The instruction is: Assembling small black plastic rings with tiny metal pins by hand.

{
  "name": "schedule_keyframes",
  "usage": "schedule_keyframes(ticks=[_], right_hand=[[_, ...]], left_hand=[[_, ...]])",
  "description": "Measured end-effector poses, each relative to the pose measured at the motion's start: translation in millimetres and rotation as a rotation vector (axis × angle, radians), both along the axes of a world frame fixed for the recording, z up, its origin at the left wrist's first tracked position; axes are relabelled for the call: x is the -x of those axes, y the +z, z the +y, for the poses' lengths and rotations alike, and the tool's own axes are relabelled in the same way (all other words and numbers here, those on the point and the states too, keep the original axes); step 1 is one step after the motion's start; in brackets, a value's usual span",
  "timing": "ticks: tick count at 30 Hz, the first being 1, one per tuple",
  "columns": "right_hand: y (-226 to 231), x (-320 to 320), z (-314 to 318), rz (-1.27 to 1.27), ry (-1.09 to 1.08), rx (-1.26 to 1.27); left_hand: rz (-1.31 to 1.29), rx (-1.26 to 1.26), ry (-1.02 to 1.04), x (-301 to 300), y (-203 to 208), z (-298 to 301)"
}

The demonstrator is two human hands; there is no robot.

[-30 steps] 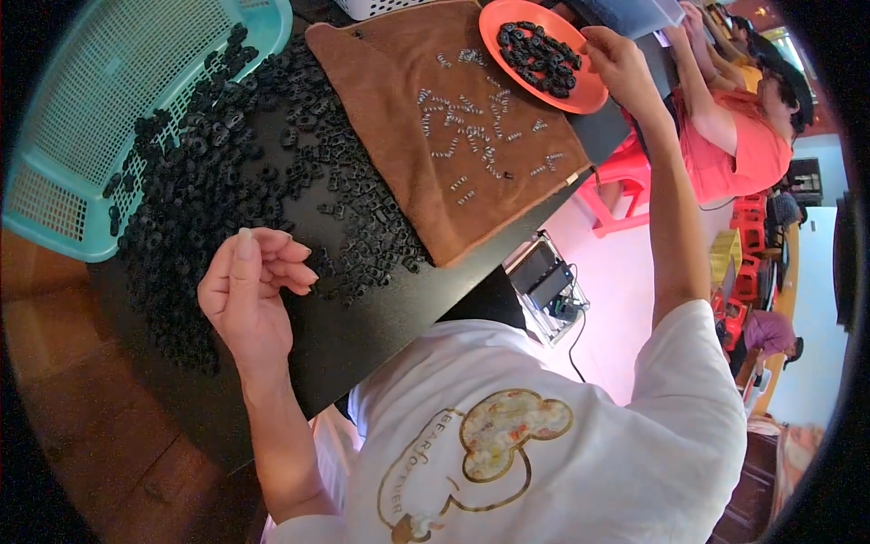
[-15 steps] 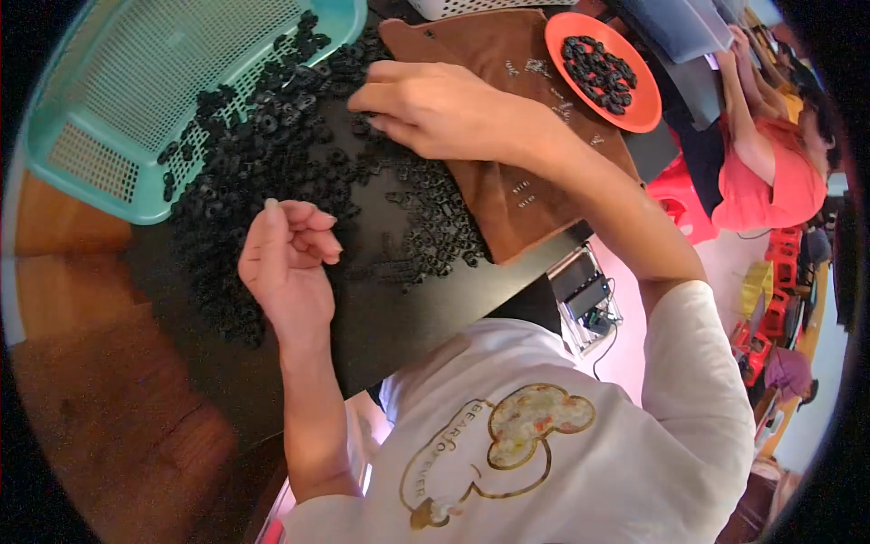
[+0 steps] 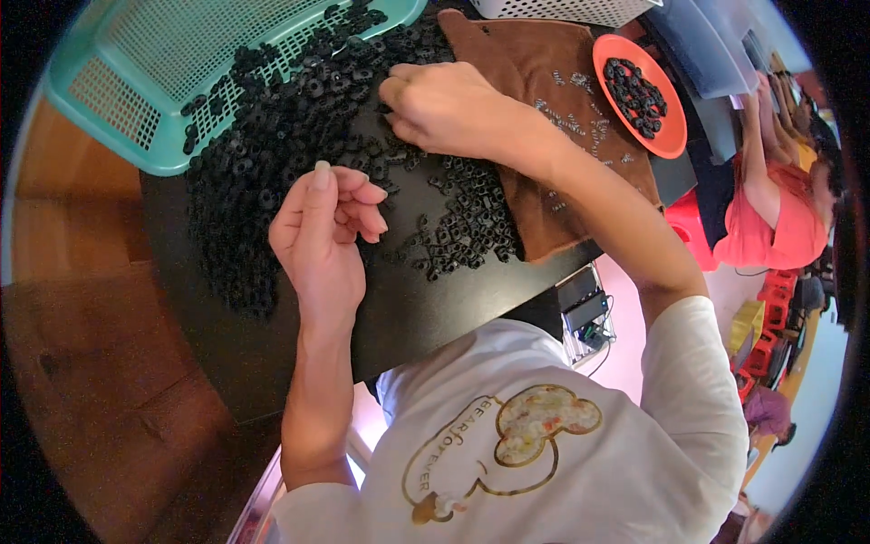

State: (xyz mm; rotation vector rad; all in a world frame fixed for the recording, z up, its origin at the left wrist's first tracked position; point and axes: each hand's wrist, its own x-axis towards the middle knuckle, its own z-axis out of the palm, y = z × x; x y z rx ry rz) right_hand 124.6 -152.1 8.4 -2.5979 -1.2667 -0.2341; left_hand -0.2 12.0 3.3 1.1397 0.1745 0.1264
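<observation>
My left hand (image 3: 322, 240) is held above the near part of a heap of small black ring-like parts (image 3: 258, 168). Its thumb points up and its fingers bend loosely, with gaps between them and nothing visible inside. At the far right side of the heap, my right hand (image 3: 444, 107) reaches down with fingers curled together. Its fingertips are mostly hidden, so whatever they pinch cannot be made out. Smaller black pieces (image 3: 471, 218) lie scattered below my right wrist, beside a brown cloth (image 3: 553, 231) that bears rows of tiny clear or silvery bits (image 3: 594, 136).
A green mesh basket (image 3: 104, 104) sits at the far left, black parts spilling over its rim. On the cloth's right side is an orange plate (image 3: 669, 136) of black rings. Behind stand a white perforated basket (image 3: 562, 9) and a bluish bin (image 3: 716, 54). Another person (image 3: 770, 213) sits at right.
The view has shifted, so the table things appear farther right. My right hand's fingers are more curled than before. My left hand keeps its loose shape and appears higher and farther right.
</observation>
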Motion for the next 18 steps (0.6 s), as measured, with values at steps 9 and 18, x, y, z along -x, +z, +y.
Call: schedule_keyframes(ticks=[9,18], right_hand=[[23,46,-15,0.286,0.141,-0.563],[20,79,-14,0.067,0.192,-0.492]], left_hand=[[0.042,0.030,-0.130,-2,-1,-5],[0.125,0.056,-0.202,3,1,-12]])
